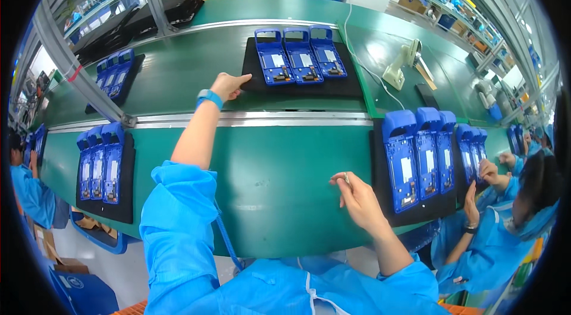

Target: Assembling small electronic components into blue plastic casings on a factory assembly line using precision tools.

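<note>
My left hand (229,86), with a blue band at the wrist, reaches forward to the left edge of a black mat (339,86) on the far green belt. Its fingers are closed at that edge, one digit lying over the mat. On this mat rest three blue device housings (304,59) side by side, their inner parts facing up. My right hand (360,201) is held over the near green table (267,196), fingertips pinched together. Something small may be between them, too small to make out. Right of it, three more blue housings (427,154) sit on another black mat (416,211).
More blue housings (100,163) lie on a mat at the left. A metal rail (267,118) divides table and belt. A white scanner on a stand (401,65) is at the far right. A co-worker (505,226) handles housings on my right; a metal post (83,65) rises at left.
</note>
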`<state>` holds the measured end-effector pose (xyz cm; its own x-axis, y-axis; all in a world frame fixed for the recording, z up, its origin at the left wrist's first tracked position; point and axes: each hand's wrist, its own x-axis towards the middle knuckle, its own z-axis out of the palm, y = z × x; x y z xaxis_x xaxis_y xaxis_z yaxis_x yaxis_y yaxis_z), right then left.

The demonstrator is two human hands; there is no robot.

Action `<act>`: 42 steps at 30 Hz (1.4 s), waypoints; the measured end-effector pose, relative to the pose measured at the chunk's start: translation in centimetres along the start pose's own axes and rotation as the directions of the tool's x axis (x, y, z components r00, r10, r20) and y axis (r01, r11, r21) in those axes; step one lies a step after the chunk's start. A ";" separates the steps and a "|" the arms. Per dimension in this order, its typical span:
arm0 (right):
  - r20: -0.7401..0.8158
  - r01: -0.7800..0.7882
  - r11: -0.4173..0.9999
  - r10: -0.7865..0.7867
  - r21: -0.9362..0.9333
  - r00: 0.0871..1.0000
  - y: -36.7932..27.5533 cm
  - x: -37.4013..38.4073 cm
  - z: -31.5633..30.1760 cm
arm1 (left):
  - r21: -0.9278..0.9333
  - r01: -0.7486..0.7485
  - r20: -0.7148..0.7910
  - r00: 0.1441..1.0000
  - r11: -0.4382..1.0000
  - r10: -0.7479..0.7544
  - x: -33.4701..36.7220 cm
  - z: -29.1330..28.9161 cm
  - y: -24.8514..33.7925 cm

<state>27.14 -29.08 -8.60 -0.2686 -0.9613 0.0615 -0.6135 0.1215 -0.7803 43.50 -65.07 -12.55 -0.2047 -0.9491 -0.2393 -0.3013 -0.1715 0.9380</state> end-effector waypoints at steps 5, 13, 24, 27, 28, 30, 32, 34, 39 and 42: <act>0.024 -0.008 0.998 0.010 -0.059 1.000 1.1 0.5 0.9 | -0.039 -0.075 0.235 0.969 0.996 0.082 -4.1 -4.1 -2.7; -0.343 -0.101 0.813 -0.127 -0.574 0.931 3.3 4.8 3.1 | 0.140 -0.028 0.336 0.942 0.990 -0.021 -22.5 -13.6 -11.7; -0.284 -0.172 0.804 0.004 -0.569 0.959 3.4 -6.8 3.9 | 0.353 0.018 0.421 0.890 0.935 -0.176 -31.0 -14.4 -15.4; -0.261 -0.078 0.812 -0.094 -0.578 0.961 3.1 -8.9 0.3 | 0.398 -0.087 0.531 0.834 0.913 -0.152 -30.4 -11.3 -12.5; -0.274 -0.118 0.814 -0.052 -0.568 0.960 2.7 -9.1 -0.2 | 0.412 -0.088 0.519 0.841 0.907 -0.155 -30.0 -10.4 -11.5; -0.287 -0.161 0.810 -0.009 -0.564 0.958 2.8 -8.9 -0.9 | 0.391 -0.105 0.514 0.849 0.914 -0.122 -28.7 -9.4 -11.6; -0.342 -0.238 0.834 0.063 -0.498 0.937 3.6 -8.2 -1.2 | 0.373 -0.073 0.475 0.872 0.925 -0.122 -28.6 -9.3 -11.8; -0.345 -0.206 0.793 -0.006 -0.573 0.939 3.8 -7.9 -0.8 | 0.340 -0.049 0.420 0.902 0.939 -0.105 -28.2 -9.3 -11.8; -0.361 -0.224 0.725 -0.035 -0.651 0.932 6.1 -6.7 2.5 | 0.281 -0.023 0.267 0.962 0.959 -0.056 -27.9 -9.6 -13.6; -0.354 -0.287 0.767 0.083 -0.575 0.932 7.7 -6.1 4.7 | 0.299 -0.073 0.258 0.966 0.951 -0.006 -26.7 -9.4 -15.3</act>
<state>27.54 -23.45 -17.88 -0.5643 -0.7977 0.2126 -0.8198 0.5111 -0.2581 62.31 -39.53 -18.20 -0.4358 -0.8479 -0.3019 -0.5502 -0.0144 0.8349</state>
